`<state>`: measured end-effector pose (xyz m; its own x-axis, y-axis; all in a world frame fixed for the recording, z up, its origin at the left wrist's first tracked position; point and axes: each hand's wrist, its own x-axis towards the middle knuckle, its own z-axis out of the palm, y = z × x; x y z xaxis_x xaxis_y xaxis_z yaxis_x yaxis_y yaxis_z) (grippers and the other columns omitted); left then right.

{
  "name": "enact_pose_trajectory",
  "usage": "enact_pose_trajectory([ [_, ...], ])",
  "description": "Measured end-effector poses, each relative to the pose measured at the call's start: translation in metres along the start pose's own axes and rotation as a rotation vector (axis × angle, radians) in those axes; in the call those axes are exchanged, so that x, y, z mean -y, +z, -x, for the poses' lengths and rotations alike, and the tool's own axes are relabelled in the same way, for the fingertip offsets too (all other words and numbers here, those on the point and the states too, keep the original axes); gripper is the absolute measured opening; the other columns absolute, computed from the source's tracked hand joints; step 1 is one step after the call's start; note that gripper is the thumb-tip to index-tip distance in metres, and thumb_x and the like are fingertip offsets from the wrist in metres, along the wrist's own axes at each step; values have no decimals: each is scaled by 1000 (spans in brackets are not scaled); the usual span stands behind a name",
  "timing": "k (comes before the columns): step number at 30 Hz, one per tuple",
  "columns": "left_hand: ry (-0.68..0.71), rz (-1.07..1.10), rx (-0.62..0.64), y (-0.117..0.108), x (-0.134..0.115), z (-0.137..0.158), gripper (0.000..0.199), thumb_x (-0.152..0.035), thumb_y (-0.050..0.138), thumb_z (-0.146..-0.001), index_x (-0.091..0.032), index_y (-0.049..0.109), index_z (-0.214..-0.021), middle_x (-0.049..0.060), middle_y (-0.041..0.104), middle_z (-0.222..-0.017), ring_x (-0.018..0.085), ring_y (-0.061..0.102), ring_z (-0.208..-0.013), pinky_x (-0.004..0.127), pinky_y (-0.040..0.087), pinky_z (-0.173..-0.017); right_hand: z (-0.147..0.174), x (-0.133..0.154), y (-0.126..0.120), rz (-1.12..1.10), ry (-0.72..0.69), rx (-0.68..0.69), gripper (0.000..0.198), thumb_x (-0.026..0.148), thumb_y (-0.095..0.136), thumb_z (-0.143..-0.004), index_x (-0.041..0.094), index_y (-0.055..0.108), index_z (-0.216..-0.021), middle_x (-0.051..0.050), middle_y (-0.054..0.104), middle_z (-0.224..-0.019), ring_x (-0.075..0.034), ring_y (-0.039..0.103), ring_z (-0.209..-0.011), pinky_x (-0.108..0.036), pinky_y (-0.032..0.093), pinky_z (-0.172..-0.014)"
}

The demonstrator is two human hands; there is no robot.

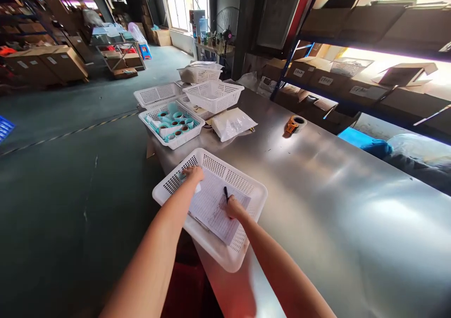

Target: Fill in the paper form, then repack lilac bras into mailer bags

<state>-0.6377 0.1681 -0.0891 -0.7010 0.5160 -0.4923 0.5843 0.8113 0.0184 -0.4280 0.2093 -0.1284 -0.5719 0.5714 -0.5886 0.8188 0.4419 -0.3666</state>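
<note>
A white plastic basket (259, 197) with slotted sides sits at the near left edge of the metal table. In it lies a printed sheet of paper (211, 200) with rows of text. My right hand (235, 208) rests over the sheet with its fingers closed around a black pen (226, 193), which points up and away. My left hand (193, 172) reaches to the basket's far left corner. Its fingers are bent over a small pale item (182, 177) that looks like a label roll, mostly hidden by the hand.
Beyond stands a white basket of teal label rolls (172, 126), near stacked white baskets (213, 97) and a white plastic packet (232, 123). A roll of tape (295, 124) lies on the metal table (317, 205). Shelves with cardboard boxes (327, 81) line the right side.
</note>
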Motion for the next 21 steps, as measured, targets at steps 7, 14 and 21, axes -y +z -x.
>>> enact_pose_trajectory([
  [7, 307, -113, 62, -1, 37, 28, 38, -29, 73, -79, -14, 63, -113, 12, 55, -133, 32, 37, -135, 57, 24, -113, 4, 15, -28, 33, -230, -138, 25, 13, 35, -95, 14, 57, -108, -14, 59, -112, -20, 61, -101, -29, 46, -85],
  [14, 462, 78, 22, 44, 79, 70, 71, -21, 74, -72, -21, 47, -137, 11, 60, -127, 27, 56, -119, 39, 43, -100, -55, 79, -31, 168, -483, -113, 45, 6, 47, -87, 20, 56, -128, -9, 57, -132, -22, 60, -112, -30, 47, -90],
  [21, 481, 281, -153, 54, 70, 125, 50, -8, 52, -85, -23, 46, -132, 3, 68, -105, 20, 63, -101, 34, 49, -92, -90, 131, -35, 482, -661, 84, 38, 21, 62, -92, 20, 56, -129, -9, 56, -133, -24, 59, -114, -46, 51, -96],
])
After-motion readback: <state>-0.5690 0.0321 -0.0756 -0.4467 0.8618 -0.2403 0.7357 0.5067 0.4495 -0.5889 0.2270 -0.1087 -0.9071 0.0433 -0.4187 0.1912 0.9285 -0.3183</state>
